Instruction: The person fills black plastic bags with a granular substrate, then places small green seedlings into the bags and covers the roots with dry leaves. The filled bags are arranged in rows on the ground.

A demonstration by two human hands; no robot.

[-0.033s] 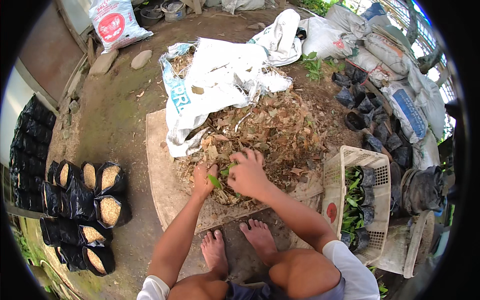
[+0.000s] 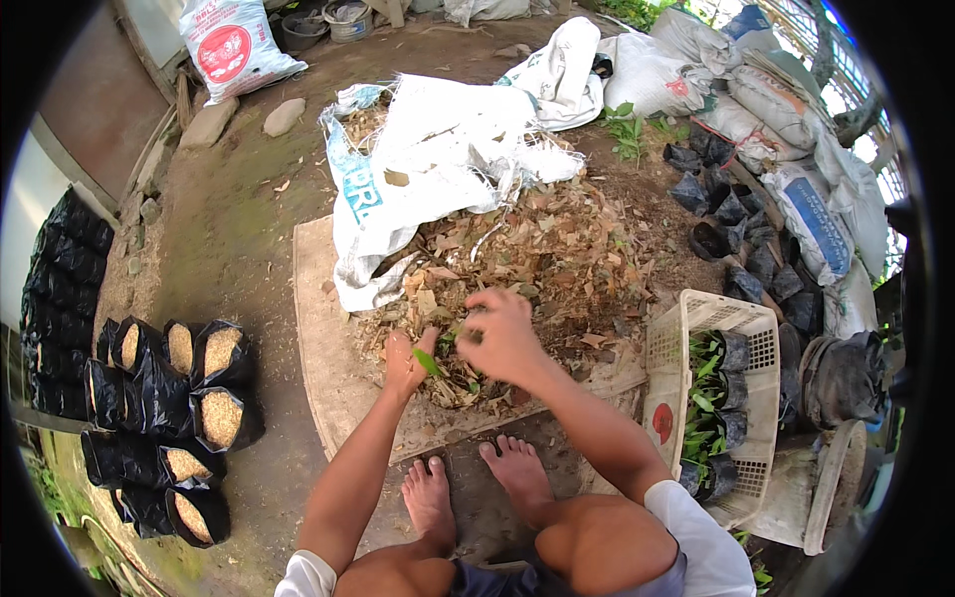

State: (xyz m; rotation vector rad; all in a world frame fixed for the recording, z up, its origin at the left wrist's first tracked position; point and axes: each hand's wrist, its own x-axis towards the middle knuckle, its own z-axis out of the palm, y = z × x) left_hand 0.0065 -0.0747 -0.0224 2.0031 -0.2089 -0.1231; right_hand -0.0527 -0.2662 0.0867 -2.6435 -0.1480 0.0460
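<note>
A small seedling with green leaves (image 2: pixel 428 362) stands low in the leaf litter between my hands. Beside it, at its left, my left hand (image 2: pixel 404 362) is lowered to the litter with the thumb raised; its other fingers are mostly hidden, so any grip does not show. Just right of the leaves is my right hand (image 2: pixel 499 336), its fingers curved and apart, with nothing visible in them. Both hands are at the near edge of a heap of dry brown leaf litter (image 2: pixel 557 249). The heap lies on a beige mat (image 2: pixel 323 368), partly under a torn white sack (image 2: pixel 438 129).
At left stand black planting bags (image 2: pixel 221 418) filled with pale husks. A cream plastic crate (image 2: pixel 662 383) holds potted seedlings (image 2: pixel 704 398) at right. Beyond it are several small black pots (image 2: pixel 731 209) and stacked full sacks (image 2: pixel 808 219). My bare feet (image 2: pixel 428 497) are at the mat's near edge.
My right hand has shifted slightly and its fingers have loosened away from the green leaves. The left hand stays nearly in place.
</note>
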